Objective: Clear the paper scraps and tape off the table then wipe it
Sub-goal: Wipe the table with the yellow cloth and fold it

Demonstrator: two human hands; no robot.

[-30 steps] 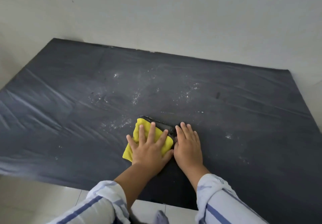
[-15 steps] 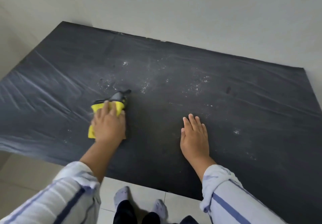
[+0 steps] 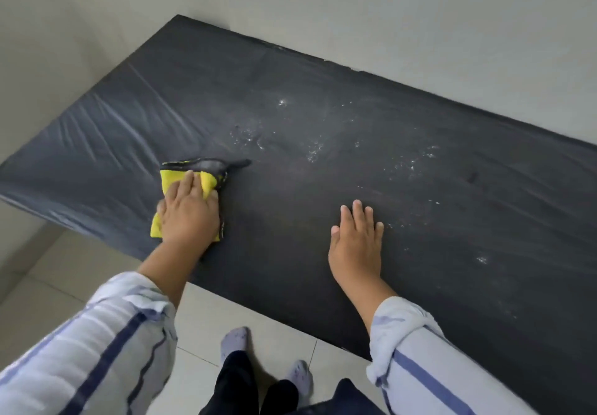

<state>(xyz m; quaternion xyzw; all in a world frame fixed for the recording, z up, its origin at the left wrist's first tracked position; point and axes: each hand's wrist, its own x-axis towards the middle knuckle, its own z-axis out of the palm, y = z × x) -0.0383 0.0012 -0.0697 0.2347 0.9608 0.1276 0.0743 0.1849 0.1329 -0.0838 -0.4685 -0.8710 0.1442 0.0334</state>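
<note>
Worktop (image 3: 403, 117): large rectangular slab covered in a matt black sheet, creased into long diagonal wrinkles toward its left end, pushed into a corner of plain pale walls (image 3: 387, 11). No paper scraps or tape show on it.

Floor (image 3: 97, 259): pale glossy square tiles with thin grout lines, below the worktop's near edge.

Sleeves (image 3: 97, 350): light fabric with dark blue stripes, rolled back at both forearms.

Feet (image 3: 234, 340): two, in grey socks, on the tiles between the arms.

Speckles (image 3: 315, 148): white glinting flecks, wet or powdery, cannot tell which; scattered in patches across the worktop's middle and right, beyond both hands.

Cloth (image 3: 172, 180): folded yellow soft-pile rag with a dark grey reverse and trim, one dark corner trailing rightward. Lies flat near the worktop's left front edge, mostly under the left hand; yellow shows past the fingertips and at the wrist side.

Left hand (image 3: 189, 217): palm down, fingers together, pressing the cloth flat, not clenched.

Right hand (image 3: 355, 240): open, fingers extended, flat on bare worktop, well apart from the cloth.
</note>
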